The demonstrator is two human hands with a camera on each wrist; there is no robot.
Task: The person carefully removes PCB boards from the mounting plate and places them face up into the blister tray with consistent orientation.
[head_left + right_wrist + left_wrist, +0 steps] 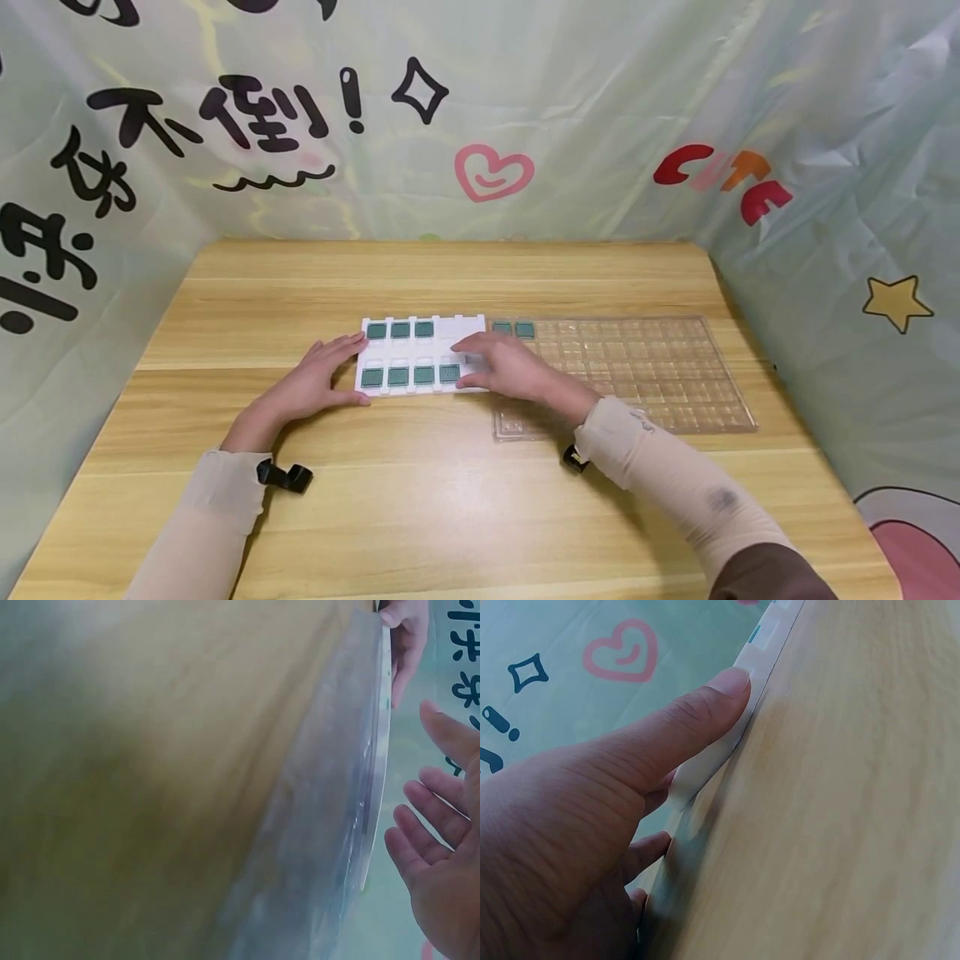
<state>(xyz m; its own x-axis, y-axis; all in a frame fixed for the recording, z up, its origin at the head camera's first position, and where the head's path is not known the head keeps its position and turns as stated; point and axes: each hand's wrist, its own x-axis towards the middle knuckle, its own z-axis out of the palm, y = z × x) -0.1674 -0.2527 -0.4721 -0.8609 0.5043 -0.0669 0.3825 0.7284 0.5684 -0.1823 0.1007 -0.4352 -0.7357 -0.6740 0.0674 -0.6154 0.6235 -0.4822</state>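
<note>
A white tray [390, 350] lies on the table, with green square chips in two rows; three chips [401, 330] show in the far row and several in the near row. My left hand [311, 383] holds the tray's left end, thumb at the near corner and fingers at the far side. In the left wrist view the thumb [697, 712] presses on the tray's edge [712, 761]. My right hand [506, 364] is over the tray's right end, covering part of it. The right wrist view shows its fingers [439, 806] spread, with nothing visible between them.
A clear plastic tray [645, 367] with many small pockets lies to the right, against or just beside the white one. Two green chips [524, 330] sit in its far left corner. The wooden table [420, 517] meets a printed cloth [585, 125] behind.
</note>
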